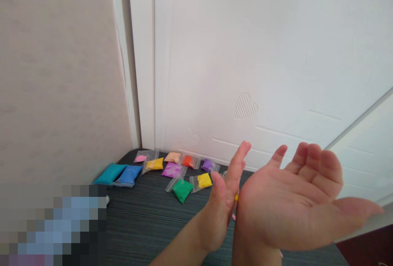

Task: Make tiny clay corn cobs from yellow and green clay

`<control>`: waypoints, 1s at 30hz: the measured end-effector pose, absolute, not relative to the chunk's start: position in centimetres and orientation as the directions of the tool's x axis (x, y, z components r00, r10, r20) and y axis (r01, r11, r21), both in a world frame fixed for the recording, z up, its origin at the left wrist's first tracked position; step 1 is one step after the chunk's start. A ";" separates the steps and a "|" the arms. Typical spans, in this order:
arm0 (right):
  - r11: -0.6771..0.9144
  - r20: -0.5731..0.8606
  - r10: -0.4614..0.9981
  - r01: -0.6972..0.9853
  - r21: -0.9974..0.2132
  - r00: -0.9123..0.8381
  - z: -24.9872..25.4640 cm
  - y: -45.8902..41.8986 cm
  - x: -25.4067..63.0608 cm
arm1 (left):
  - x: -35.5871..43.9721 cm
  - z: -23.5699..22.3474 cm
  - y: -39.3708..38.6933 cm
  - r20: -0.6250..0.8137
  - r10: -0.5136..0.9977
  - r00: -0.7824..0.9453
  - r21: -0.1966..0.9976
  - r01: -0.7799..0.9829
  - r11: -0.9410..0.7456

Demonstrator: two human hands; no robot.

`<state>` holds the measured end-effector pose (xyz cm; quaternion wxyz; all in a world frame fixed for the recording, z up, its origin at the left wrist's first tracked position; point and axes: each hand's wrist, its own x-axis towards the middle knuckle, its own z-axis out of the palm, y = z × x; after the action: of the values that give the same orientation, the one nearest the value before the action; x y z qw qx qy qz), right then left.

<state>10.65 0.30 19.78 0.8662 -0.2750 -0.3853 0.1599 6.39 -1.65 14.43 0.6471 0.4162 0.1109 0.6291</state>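
My left hand [222, 200] is tilted up with its fingers stretched out, its palm turned toward my right hand [291, 206]. The right hand lies palm up, fingers spread and slightly curled, thumb pointing right. A small yellow lump of clay [236, 197] shows between the left palm and the heel of the right hand, touching both; much of it may be hidden. Both hands are raised over the dark table [147, 221]. Behind the wrists a thin pink piece [233, 217] is mostly covered.
Clear bags of coloured clay lie toward the back, among them a green bag [183, 190], a yellow bag [204, 180] and a purple bag [208, 165]. Teal [111, 174] and blue packets [129, 175] lie at the left. A white panel [199, 73] with heart patterns rises behind.
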 end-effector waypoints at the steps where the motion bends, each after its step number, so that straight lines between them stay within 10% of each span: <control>1: 0.785 0.579 0.491 -0.043 -0.618 0.651 19.9 0.2 10.7 | 6.4 14.4 -1.6 0.380 0.903 0.201 0.674 -0.729 -0.122; 19: 0.848 0.628 0.351 0.048 -0.528 0.694 19.7 -0.1 11.1 | 6.1 15.0 -1.9 0.443 0.796 0.413 0.609 -0.790 0.071; 30: 0.854 0.537 0.465 -0.196 -0.482 0.704 20.1 -1.0 11.7 | 6.6 15.0 -1.9 0.415 0.806 0.422 0.607 -0.789 0.100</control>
<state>11.75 -1.00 20.12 0.9014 -0.1987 -0.3384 0.1831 6.60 -1.92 15.01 0.7415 0.4013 0.0108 0.5376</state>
